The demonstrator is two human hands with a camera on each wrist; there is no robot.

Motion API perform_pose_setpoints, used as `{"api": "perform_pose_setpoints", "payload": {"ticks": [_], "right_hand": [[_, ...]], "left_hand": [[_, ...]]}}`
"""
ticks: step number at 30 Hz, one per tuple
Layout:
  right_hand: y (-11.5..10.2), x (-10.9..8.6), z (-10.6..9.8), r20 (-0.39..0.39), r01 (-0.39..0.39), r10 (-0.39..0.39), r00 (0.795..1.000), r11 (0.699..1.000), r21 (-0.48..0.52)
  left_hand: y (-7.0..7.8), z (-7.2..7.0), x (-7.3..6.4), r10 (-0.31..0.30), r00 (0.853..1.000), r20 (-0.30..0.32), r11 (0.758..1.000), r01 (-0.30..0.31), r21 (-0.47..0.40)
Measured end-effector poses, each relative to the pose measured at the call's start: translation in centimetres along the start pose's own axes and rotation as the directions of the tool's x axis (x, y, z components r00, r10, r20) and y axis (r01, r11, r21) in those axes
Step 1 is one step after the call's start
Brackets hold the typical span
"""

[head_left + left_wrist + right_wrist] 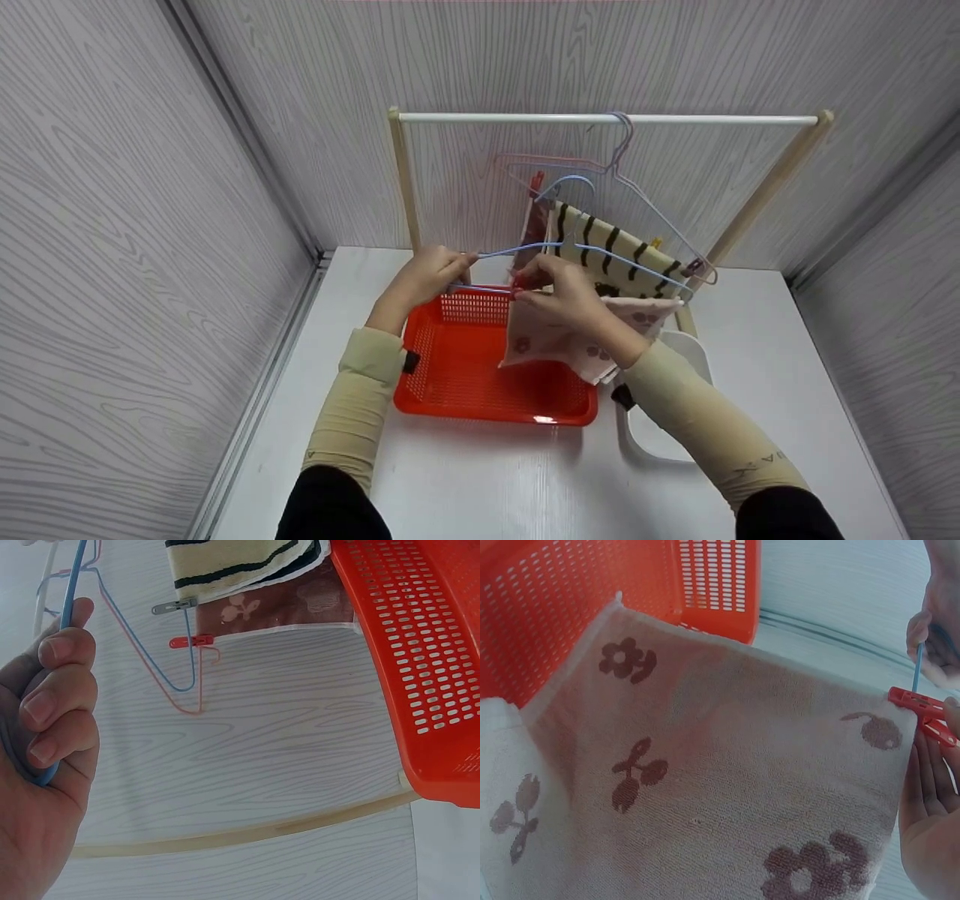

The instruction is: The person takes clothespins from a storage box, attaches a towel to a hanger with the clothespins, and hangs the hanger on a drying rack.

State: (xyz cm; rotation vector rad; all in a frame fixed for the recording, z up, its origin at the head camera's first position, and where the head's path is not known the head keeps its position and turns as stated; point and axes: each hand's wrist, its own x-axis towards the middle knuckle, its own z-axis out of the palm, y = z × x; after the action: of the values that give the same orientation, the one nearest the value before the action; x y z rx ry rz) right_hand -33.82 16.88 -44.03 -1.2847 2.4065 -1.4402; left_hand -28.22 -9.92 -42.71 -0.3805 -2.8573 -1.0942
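My left hand (427, 279) grips the left end of a blue wire hanger (517, 249), fingers curled round the wire in the left wrist view. From the hanger's lower bar hangs a pale pink towel (705, 750) with brown flower and cherry prints. My right hand (566, 296) pinches a red clothespin (922, 706) at the towel's upper corner, where it meets the wire. Part of the towel hangs over the red basket (487, 418). Behind it, a cream towel with black stripes (615, 247) and a brownish-red towel (277, 604) hang from other hangers.
A white rail (510, 118) on wooden posts (405, 180) spans the back, with pink and blue hangers (622, 154) hooked on it. A grey clothespin (174, 607) holds the striped towel. Under my right forearm lies a white container (652, 442). Panelled walls enclose the table.
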Motion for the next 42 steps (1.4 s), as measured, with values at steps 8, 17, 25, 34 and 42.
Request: {"api": "perform_pose_setpoints", "payload": {"ticks": [8, 17, 25, 34, 42], "right_hand": [[0.0, -0.2, 0.1, 0.008, 0.012, -0.012, 1.000, 1.000, 0.005], [-0.1, -0.6, -0.3, 0.021, 0.004, -0.004, 1.000, 1.000, 0.010], [0.3, -1.6, -0.4, 0.034, 0.025, -0.025, 0.999, 1.000, 0.002], [1.1, -2.8, -0.5, 0.070, 0.004, -0.008, 0.998, 0.999, 0.050], [1.8, -4.1, -1.2, 0.075, -0.055, 0.052, 0.996, 0.998, 0.026]], "left_hand": [[-0.2, 0.0, -0.1, -0.011, 1.000, -0.016, 1.000, 0.011, -0.015], [-0.5, 0.1, 0.0, -0.004, 1.000, -0.017, 1.000, 0.004, -0.018], [-0.8, 0.3, -0.1, -0.009, 1.000, -0.017, 1.000, 0.009, -0.018], [-1.1, 0.5, -0.1, -0.023, 1.000, -0.019, 1.000, 0.023, -0.018], [-1.2, 0.6, -0.1, -0.034, 0.999, -0.017, 0.999, 0.033, -0.026]]}}
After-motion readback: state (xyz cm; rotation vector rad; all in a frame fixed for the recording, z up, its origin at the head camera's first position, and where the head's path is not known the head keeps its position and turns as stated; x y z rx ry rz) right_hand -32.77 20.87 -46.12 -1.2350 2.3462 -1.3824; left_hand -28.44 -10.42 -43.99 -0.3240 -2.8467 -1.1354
